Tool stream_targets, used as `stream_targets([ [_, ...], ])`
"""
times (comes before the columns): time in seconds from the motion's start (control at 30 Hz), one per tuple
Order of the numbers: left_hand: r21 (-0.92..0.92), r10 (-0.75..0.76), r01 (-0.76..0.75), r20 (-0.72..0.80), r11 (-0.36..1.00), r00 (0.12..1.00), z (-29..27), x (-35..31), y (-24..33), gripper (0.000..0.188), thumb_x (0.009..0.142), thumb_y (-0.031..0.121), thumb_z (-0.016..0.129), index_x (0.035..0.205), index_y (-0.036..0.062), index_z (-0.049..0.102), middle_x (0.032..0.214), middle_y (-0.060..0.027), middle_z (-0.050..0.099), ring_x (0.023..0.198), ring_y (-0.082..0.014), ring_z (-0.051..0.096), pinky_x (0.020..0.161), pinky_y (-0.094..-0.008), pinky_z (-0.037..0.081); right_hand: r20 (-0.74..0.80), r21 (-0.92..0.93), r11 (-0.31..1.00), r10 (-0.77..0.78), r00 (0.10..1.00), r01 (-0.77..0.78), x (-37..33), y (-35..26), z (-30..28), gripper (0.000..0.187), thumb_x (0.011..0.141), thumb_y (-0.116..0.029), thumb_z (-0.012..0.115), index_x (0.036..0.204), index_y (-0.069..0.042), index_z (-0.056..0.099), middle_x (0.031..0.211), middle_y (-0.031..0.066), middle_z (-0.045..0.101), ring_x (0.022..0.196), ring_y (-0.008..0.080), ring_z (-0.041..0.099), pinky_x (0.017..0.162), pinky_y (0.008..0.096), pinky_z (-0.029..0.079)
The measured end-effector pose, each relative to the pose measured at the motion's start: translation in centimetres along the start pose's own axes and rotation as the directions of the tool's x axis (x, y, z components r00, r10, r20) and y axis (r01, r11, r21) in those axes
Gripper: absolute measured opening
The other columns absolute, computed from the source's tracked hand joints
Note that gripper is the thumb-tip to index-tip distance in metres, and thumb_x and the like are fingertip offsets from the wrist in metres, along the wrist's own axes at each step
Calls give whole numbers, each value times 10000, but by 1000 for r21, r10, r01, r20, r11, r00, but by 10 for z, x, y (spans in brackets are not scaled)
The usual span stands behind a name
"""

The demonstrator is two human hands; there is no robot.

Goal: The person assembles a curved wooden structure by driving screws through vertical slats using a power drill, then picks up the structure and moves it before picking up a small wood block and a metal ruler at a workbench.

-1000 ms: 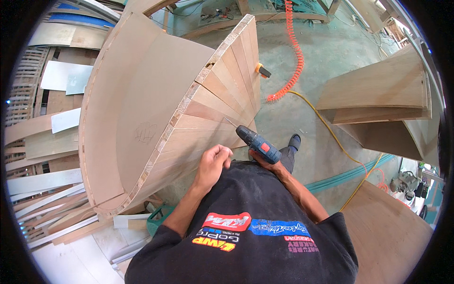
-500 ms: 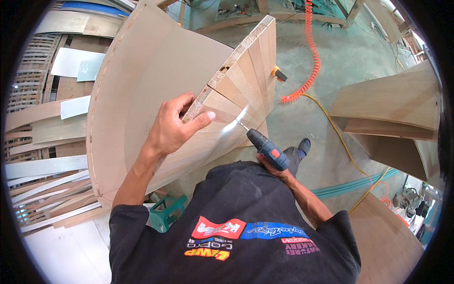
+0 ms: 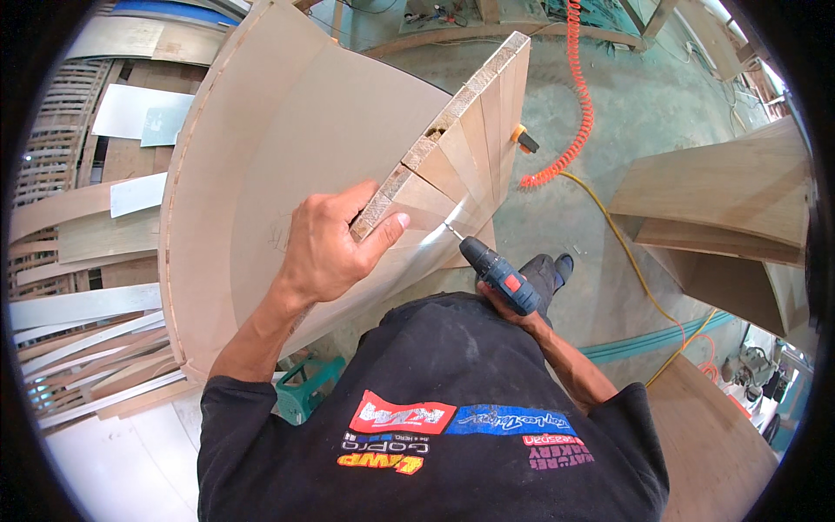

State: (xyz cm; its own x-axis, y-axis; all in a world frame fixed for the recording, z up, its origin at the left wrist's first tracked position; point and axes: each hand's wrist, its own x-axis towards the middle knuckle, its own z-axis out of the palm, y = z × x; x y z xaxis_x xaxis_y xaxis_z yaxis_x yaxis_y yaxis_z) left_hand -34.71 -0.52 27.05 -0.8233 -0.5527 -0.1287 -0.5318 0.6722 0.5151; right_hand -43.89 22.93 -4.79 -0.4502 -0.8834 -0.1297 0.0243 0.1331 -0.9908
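A flat wooden panel point(image 3: 479, 155) of tapering joined strips stands up from a large curved wooden piece point(image 3: 270, 143). My left hand point(image 3: 333, 245) is closed over the panel's near end, with the thumb on the strip side and the fingers round the thick edge. In my right hand point(image 3: 511, 310) is a dark blue cordless drill point(image 3: 497, 274), pointed up and left. Its thin bit comes close to the strip face, where the drill's lamp throws a bright streak; whether the tip touches I cannot tell. The right fingers are mostly hidden behind the drill.
An orange-and-black clamp point(image 3: 524, 139) sits at the panel's far side. A coiled orange air hose point(image 3: 581, 113) hangs beyond it, joined to a yellow hose point(image 3: 622, 235) on the floor. Wooden box-like pieces point(image 3: 713, 200) stand right; a green stool point(image 3: 310, 388) and stacked strips point(image 3: 91, 335) lie left.
The panel's upright edge has shifted right, and my left hand has moved right with it. The drill has moved slightly right too, still near the strip face.
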Motion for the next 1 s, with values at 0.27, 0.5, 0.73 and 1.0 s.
stream_targets([
  [0.27, 19, 23, -23, -4, 1000, 1000, -2, -1, 0, 275, 850, 300, 652, 795, 31, 636, 535, -126, 537, 454, -240, 515, 487, -358, 400, 10, -22, 994, -103, 995, 103, 6, -2, 1, 160, 846, -130, 688, 814, -43, 558, 640, 27, 505, 586, 136, 477, 563, 305, 438],
  [0.5, 32, 23, -23, -24, 999, 999, 2, -4, -2, 272, 849, 303, 654, 789, 38, 640, 533, -118, 532, 467, -233, 518, 491, -356, 394, -25, -1, 985, -174, 984, 174, 6, -3, 0, 169, 836, -129, 694, 783, -40, 561, 638, 36, 531, 583, 140, 485, 566, 305, 439],
  [0.73, -116, 21, -29, -74, 993, 997, 5, 0, -4, 287, 839, 291, 681, 746, 24, 627, 518, -50, 484, 482, -125, 422, 475, -311, 344, -30, -110, 985, -134, 991, 130, 6, -12, -4, 128, 850, -147, 696, 863, -49, 616, 678, 37, 580, 613, 155, 540, 588, 305, 469],
  [1.0, -127, 74, -148, -461, 981, 884, 7, -38, 23, 182, 882, 207, 647, 820, 39, 622, 575, 66, 411, 540, -22, 332, 483, -218, 281, -76, 1, 998, -67, 995, 68, -9, -27, -15, 157, 831, -143, 732, 839, -18, 637, 695, 14, 600, 638, 94, 526, 611, 271, 473],
])
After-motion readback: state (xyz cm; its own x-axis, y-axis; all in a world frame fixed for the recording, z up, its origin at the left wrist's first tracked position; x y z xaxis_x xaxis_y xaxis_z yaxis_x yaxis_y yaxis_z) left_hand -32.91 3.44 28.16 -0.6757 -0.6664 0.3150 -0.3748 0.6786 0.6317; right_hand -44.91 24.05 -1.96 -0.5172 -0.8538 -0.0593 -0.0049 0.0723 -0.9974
